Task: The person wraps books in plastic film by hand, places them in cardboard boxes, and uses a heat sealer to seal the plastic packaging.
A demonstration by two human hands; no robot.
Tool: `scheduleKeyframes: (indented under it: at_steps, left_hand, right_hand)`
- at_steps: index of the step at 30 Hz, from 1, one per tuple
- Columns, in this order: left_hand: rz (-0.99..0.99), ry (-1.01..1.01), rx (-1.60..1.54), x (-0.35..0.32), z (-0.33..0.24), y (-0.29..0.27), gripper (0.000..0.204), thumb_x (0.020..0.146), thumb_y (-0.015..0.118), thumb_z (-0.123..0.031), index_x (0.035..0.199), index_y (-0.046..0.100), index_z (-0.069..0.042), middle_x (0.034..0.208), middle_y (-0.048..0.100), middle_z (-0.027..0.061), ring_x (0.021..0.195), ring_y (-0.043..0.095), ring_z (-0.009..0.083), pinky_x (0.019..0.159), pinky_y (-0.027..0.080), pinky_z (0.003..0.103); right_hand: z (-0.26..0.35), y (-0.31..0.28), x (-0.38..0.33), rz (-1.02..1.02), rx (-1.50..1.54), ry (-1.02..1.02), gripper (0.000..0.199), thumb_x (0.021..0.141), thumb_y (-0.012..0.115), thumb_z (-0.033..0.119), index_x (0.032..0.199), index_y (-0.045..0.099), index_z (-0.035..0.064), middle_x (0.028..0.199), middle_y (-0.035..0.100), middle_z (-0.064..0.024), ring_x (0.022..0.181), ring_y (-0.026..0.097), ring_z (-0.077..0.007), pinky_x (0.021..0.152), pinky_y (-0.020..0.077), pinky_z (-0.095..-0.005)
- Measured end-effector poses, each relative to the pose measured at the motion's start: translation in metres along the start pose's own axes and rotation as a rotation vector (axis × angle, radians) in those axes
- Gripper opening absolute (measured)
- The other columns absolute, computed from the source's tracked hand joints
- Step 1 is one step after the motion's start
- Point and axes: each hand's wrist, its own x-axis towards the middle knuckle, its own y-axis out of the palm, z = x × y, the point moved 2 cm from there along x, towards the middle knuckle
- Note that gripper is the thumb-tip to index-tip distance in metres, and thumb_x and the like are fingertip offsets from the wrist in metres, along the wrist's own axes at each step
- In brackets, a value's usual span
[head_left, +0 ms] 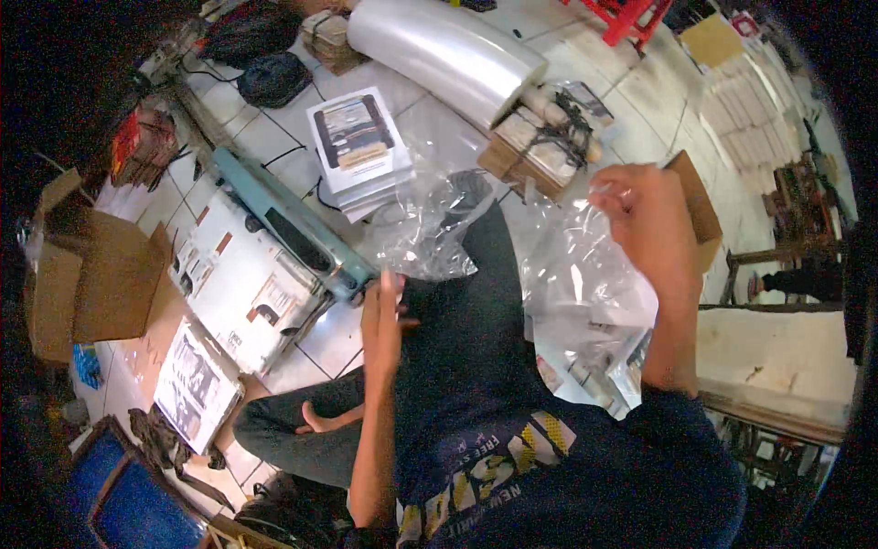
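My right hand (640,203) is raised at the right, its fingers closed on the edge of a crinkled clear plastic bag (581,274) that hangs down beside my thigh. Over my lap, my left hand (380,320) has its fingers pointing up and the thumb apart. It is next to the near end of a heat sealer's teal arm (291,229), close to a second piece of clear plastic (422,240). Whether its fingertips touch that plastic, I cannot tell. Beyond the sealer stands a stack of white printed booklets (361,151).
A big roll of clear film (444,55) lies at the back, near a string-tied bundle (549,133). An opened cardboard box (91,265) stands at the left, above a printed booklet (194,389). Piles of paper (745,105) are at the far right. A red stool (631,18) is behind.
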Motion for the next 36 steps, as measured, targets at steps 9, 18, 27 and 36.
scheduleKeyframes:
  at_steps: [9,18,27,36]
  left_hand:
    - [0.104,0.222,-0.296,0.026,-0.014,0.023,0.030,0.088,0.069,-0.012,0.112,0.057,0.003,0.101,0.064,0.0057,0.083,0.059,0.0145,0.078,0.049,0.028]
    - [-0.019,0.154,-0.180,-0.057,-0.025,-0.006,0.034,0.081,0.074,-0.003,0.106,0.050,-0.003,0.105,0.066,0.0114,0.093,0.065,0.0172,0.082,0.052,0.029]
    - [-0.291,0.288,-0.240,-0.096,-0.025,-0.032,0.052,0.080,0.076,-0.005,0.118,0.041,-0.003,0.103,0.065,0.0131,0.090,0.064,0.0168,0.078,0.052,0.027]
    - [-0.526,0.245,-0.708,-0.118,-0.041,-0.054,0.042,0.094,0.062,-0.013,0.131,0.045,-0.003,0.111,0.058,0.0066,0.097,0.058,0.0145,0.080,0.052,0.030]
  right_hand:
    - [-0.035,0.014,0.007,-0.233,-0.267,-0.165,0.052,0.085,0.068,0.016,0.132,0.050,0.0043,0.124,0.057,-0.0259,0.119,0.053,-0.0401,0.100,0.0423,-0.0422]
    - [-0.079,0.147,-0.040,0.939,-0.219,0.081,0.036,0.092,0.055,0.022,0.124,0.061,0.0052,0.117,0.063,-0.0250,0.110,0.060,-0.0390,0.095,0.0443,-0.0478]
    - [0.036,0.084,-0.061,0.652,0.829,-0.069,0.054,0.077,0.078,0.034,0.120,0.063,0.0043,0.119,0.064,-0.0165,0.111,0.062,-0.0278,0.092,0.0487,-0.0390]
    - [0.062,0.084,-0.068,0.596,1.498,0.120,0.028,0.080,0.077,0.007,0.105,0.065,0.0007,0.105,0.069,-0.0109,0.096,0.065,-0.0166,0.086,0.0510,-0.0287]
